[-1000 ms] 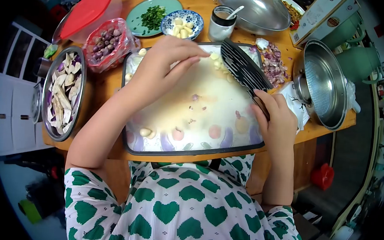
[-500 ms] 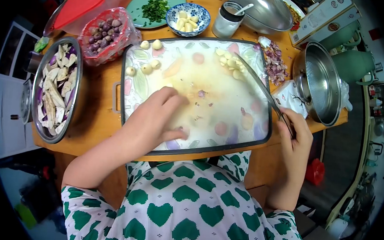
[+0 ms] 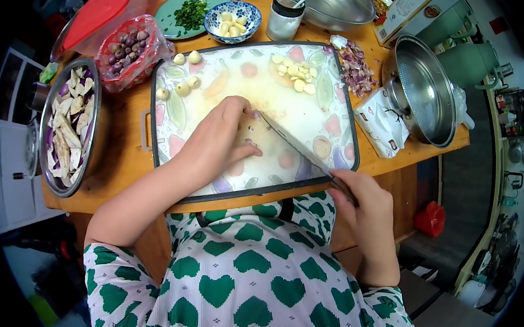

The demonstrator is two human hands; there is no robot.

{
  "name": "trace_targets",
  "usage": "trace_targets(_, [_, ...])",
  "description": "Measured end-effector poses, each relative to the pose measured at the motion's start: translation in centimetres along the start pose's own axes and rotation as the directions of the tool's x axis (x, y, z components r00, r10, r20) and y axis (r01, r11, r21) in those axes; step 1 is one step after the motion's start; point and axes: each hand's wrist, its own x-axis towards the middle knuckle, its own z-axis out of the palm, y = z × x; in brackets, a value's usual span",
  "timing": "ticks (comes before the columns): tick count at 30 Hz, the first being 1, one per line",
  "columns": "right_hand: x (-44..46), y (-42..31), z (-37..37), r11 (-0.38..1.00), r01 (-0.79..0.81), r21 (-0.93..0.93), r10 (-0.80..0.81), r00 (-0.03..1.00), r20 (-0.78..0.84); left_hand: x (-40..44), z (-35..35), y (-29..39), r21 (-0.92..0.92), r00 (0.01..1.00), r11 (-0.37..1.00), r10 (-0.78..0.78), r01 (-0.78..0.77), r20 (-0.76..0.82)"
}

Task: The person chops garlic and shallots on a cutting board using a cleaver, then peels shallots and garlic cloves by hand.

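Observation:
My right hand [image 3: 364,198] is wrapped round the handle of a kitchen knife [image 3: 298,146], whose blade slants up and left across the patterned cutting board [image 3: 299,189]. The tip lies close to a small purple shallot scrap [image 3: 256,114] near the board's middle. Beside it, my left hand [image 3: 222,129] rests low over the board, thumb apart from the bent fingers, with nothing visible in its grasp. Several tiny scraps lie between thumb and fingers. Sliced garlic [image 3: 296,73] is heaped at the board's upper right. Whole garlic cloves [image 3: 183,89] sit at its upper left.
Left of the board stand a metal bowl [image 3: 91,148] of cut eggplant and a red bag [image 3: 109,81] of shallots. Behind are a green plate [image 3: 163,19] of chopped greens, a blue-white bowl [image 3: 232,39] of garlic and a jar [image 3: 283,23]. Shallot skins [image 3: 358,74] and a steel pot [image 3: 447,129] lie right.
The knife has moved left and down from the sliced garlic to the scraps at the board's middle. My left hand has shifted slightly up. The whole view has shifted a little.

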Motion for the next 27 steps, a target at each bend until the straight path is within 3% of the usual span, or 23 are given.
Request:
trace_targets(2, [0.4, 0.2, -0.4, 0.995, -0.041, 0.092, 0.043, 0.999, -0.019, -0.3, 0.2, 0.0, -0.007, 1.0, 1.0, 0.02, -0.02, -0.021])
trace_targets(6, [1.8, 0.5, -0.3, 0.995, 0.083, -0.049, -0.088, 0.99, -0.111, -1.7, -0.6, 0.5, -0.039, 0.999, 0.999, 0.021, -0.022, -0.033])
trace_targets(14, [1.6, -0.2, -1.1, 0.981, 0.18, -0.069, -0.172, 0.979, 0.105, -3.3, -1.4, 0.6, 0.034, 0.998, 0.999, -0.004, 0.006, -0.06])
trace_targets(16, [0.6, -0.1, -1.7, 0.991, 0.126, -0.048, -0.126, 0.992, 0.004, -2.9, -1.3, 0.7, 0.03, 0.998, 0.999, -0.04, 0.041, -0.045])
trace_targets(19, [-0.7, 0.0, -2.9, 0.998, -0.035, -0.043, 0.027, 0.986, -0.163, -1.7, -0.2, 0.0, -0.008, 0.992, 0.997, 0.082, -0.083, -0.098])
trace_targets(21, [-1.2, 1.0, -2.8, 0.99, -0.072, -0.124, 0.036, 0.962, -0.271, -0.6, 0.1, 0.4, -0.109, 1.0, 0.994, -0.011, 0.01, -0.008])
trace_targets(27, [-1.8, 1.4, -0.5, 0.961, -0.055, -0.269, -0.013, 0.969, -0.245, 1.3, 1.9, 1.5, -0.235, 0.993, 0.972, 0.001, 0.028, 0.121])
